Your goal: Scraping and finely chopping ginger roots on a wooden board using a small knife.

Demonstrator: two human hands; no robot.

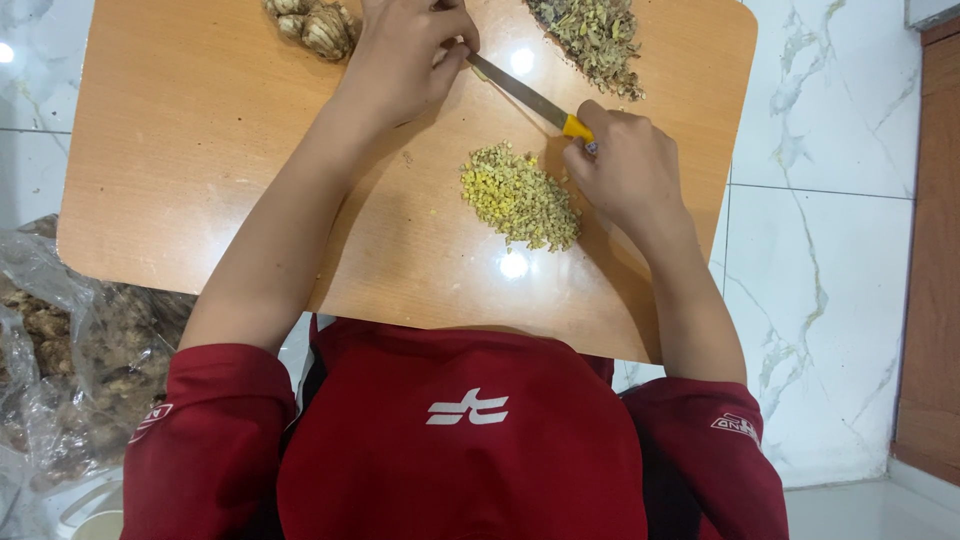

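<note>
Seen from above, at the upper middle of the frame: left hand [405,60] curled over the wooden board [200,150], fingers bunched together and pressed down on something small at the fingertips, likely a piece of ginger, though hidden under the knuckles. Touching those fingertips from the right: the steel blade of a knife [525,97], slanting from the upper centre down toward the right. Yellow handle end just showing at the top of the right hand [625,170], fingers closed tight around it, thumb side toward the blade. Blade tip right beside the left thumb, no gap visible between them.

Just left of the right hand and touching its edge, centre of the frame: a pile of finely diced yellow ginger [520,197], lying loose on the board, well clear of the left fingers. At the top edge, right of the blade: a heap of greenish-brown peelings [595,35], near the knife but apart from both hands. At the top edge, left of the left wrist: a knob of whole unpeeled ginger root [315,25], just beside the hand.

Lower left of the frame, off the board: a clear plastic bag [60,340] holding more brown roots. Along the bottom: red sleeves and red shirt [460,440]. Around the board, right and upper left: white marble-patterned floor tiles [830,200].
</note>
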